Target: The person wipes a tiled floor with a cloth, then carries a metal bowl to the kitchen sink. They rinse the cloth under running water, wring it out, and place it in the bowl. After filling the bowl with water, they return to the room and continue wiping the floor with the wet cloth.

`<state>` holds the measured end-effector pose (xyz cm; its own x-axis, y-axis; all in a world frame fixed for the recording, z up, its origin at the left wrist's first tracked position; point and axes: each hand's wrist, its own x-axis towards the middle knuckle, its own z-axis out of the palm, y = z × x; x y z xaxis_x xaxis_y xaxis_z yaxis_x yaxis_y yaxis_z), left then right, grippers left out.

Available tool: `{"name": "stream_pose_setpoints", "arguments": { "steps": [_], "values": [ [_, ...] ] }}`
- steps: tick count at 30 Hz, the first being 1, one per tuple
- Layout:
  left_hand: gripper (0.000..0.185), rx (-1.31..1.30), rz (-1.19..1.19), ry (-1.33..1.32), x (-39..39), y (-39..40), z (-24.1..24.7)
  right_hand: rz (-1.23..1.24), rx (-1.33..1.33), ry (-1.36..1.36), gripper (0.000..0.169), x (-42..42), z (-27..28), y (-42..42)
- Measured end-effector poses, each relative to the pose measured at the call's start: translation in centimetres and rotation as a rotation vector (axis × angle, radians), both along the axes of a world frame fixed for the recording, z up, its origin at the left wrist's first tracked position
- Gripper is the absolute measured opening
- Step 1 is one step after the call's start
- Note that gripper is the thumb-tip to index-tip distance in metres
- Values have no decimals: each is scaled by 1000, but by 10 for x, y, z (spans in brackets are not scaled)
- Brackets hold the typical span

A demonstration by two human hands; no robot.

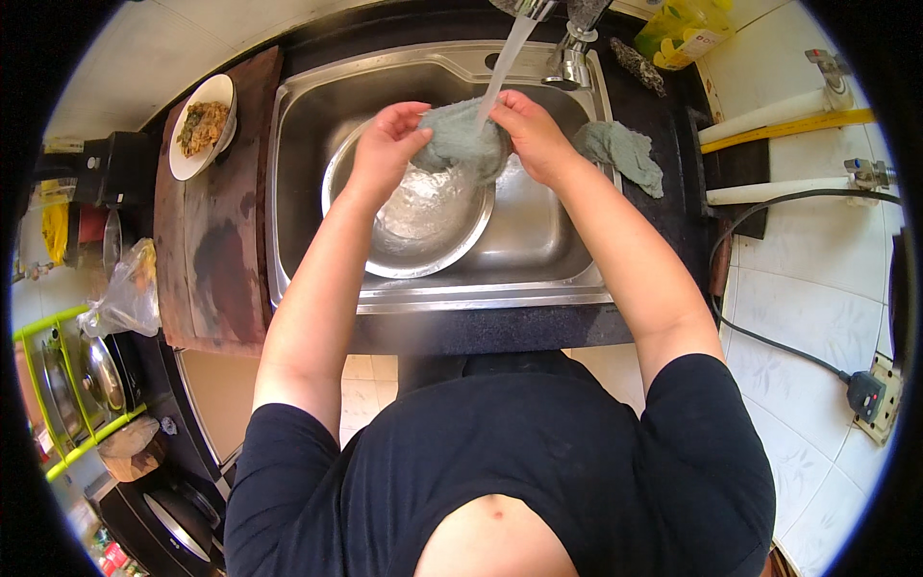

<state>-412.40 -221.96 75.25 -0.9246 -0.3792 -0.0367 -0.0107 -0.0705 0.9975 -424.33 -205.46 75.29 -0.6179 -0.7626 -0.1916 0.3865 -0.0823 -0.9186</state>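
A wet grey-green cloth (458, 137) is stretched between my two hands, under a stream of water (505, 68) from the chrome faucet (537, 9). My left hand (389, 148) pinches its left edge between thumb and fingers. At the right edge, my right hand (530, 133) grips the cloth close to where the water strikes. Below it, a round stainless steel basin (461, 245) with water inside stands in the sink (555, 245). A second grey-green cloth (627, 155) lies crumpled over the sink's right rim and the dark counter.
Left of the sink, a white bowl of food (180, 166) rests on a wooden board (216, 274). A steel scouring pad (638, 65) and a yellow-green bottle (678, 36) are at the back right. A black cable (786, 345) runs along the right wall to a plug (865, 395).
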Motion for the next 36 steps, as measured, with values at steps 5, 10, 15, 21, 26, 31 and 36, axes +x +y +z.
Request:
{"name": "stream_pose_setpoints", "arguments": {
  "steps": [5,10,15,21,26,31,36],
  "values": [
    [34,-30,-217,-196,-1,6,-2,4,-86,68,22,8,22,-10],
    [29,-752,-186,-557,-1,-7,15,-11,266,435,17,-13,19,3],
    [29,-767,-138,-726,-3,-14,3,-113,94,370,22,-7,16,4],
    [19,210,-86,-200,0,-15,-12,-79,241,574,43,-20,20,22],
    [24,22,-106,-224,-1,-1,2,533,811,956,40,-13,37,31],
    [42,-270,-409,-344,2,11,-5,49,217,112,34,-22,1,39],
    [38,16,-351,-362,8,5,-34,-166,34,-307,28,-21,-10,40]
  ]
}}
